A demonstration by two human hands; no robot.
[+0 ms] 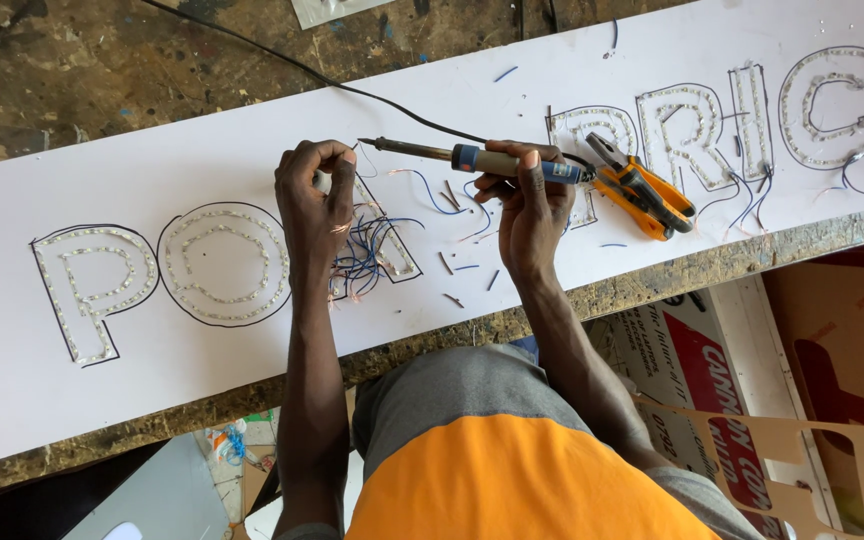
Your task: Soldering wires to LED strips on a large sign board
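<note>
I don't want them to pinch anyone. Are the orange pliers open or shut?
Shut. The orange pliers lie flat on the white board, their tips together, beside the right hand, untouched.

soldering iron: 1 | orange-handled pliers: 1 | white sign board: 1 | hands: 2

Bare white sign board lies open at the near left edge; tangled blue wires and orange-handled pliers crowd the middle and right.
</note>
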